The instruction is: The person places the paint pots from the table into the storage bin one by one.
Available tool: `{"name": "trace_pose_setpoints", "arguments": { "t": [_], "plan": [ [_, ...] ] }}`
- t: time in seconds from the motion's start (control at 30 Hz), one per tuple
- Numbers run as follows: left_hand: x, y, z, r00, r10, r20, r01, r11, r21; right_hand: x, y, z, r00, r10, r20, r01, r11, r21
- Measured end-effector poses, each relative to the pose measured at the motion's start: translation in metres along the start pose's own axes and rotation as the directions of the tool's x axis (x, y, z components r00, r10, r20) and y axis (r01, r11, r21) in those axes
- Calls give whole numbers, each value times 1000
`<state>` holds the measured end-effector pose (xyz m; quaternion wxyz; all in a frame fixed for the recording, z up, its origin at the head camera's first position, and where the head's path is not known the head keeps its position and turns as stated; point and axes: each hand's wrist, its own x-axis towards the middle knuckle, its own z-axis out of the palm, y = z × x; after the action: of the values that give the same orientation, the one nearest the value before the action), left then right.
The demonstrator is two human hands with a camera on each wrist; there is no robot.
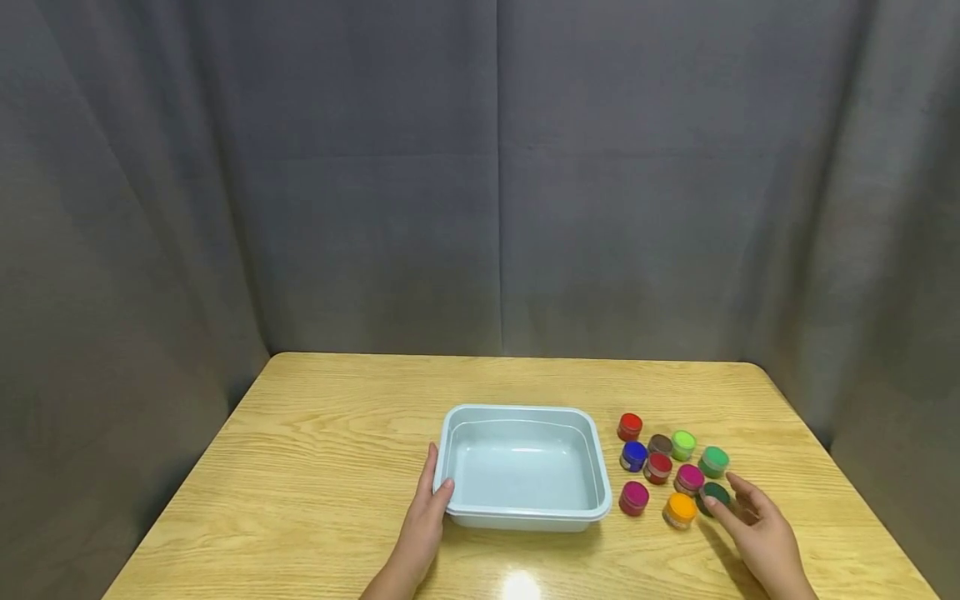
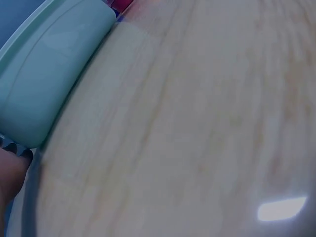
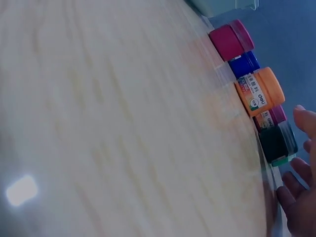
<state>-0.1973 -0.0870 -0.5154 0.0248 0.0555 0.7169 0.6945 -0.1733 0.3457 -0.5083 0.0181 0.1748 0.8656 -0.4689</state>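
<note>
Left grip [image 1: 420, 525]: is grasping the tray [image 1: 525, 510] at left side.
Right grip [image 1: 761, 533]: is holding nothing, thumb and fingers parted.
Dark green jar [image 3: 274, 145]: is standing just beside right grip.

One pale blue tray [image 1: 525, 471]. Right of the tray, ten lidded jars [image 1: 680, 510]: two magenta jars [image 1: 633, 497], two red jars [image 1: 658, 467], three green jars [image 1: 714, 461], one blue jar [image 1: 633, 456], one brown jar [image 1: 660, 446], one orange jar [image 1: 680, 510]. Two hands in all: one left hand [image 1: 426, 521] at the tray's left edge, one right hand [image 1: 761, 533] well right of the tray. Beneath the tray, one wooden table [image 1: 337, 442].
</note>
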Motion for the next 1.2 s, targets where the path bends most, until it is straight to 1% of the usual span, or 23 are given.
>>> {"name": "trace_pose_setpoints", "arguments": {
  "t": [0.07, 0.13, 0.27, 0.4, 0.5, 0.63, 0.8, 0.93, 1.07, 1.2],
  "plan": [
    [0, -2, -1, 1000, 9, -2, -9, 1000, -8, 2, 2, 1, 1000, 6, -15, -6, 1000, -9],
    [-1, -4, -1, 1000, 12, -14, -12, 1000, -7, 4, 3, 2, 1000, 9, -10, -10, 1000, -24],
    [-3, -5, 1, 999, 8, -31, -8, 1000, 2, 7, 5, 3, 1000, 2, -12, -3, 997, -78],
    [-3, -6, 2, 1000, 20, -24, -19, 1000, 13, 8, 5, 4, 999, -26, -28, 22, 991, -134],
    [-3, -7, 2, 999, 40, -18, -40, 999, 9, 8, 5, 4, 999, -35, -32, 30, 989, -144],
    [-1, -8, 2, 998, 57, -24, -57, 998, 3, 8, 4, 3, 999, -29, -32, 24, 989, -143],
    [0, -9, 2, 998, 58, -20, -59, 998, -9, 7, 1, 0, 999, -5, -47, -1, 992, -124],
    [0, -11, 1, 998, 58, -23, -59, 998, -8, 5, -4, -3, 996, 8, -93, -15, 997, -79],
    [-1, -13, 1, 998, 53, -22, -53, 999, 4, 0, -13, -5, 988, -9, -152, 0, 998, -57],
    [-1, -13, 1, 998, 56, -18, -55, 998, 21, -5, -29, -8, 986, -31, -162, 24, 999, -42]
  ]
}}
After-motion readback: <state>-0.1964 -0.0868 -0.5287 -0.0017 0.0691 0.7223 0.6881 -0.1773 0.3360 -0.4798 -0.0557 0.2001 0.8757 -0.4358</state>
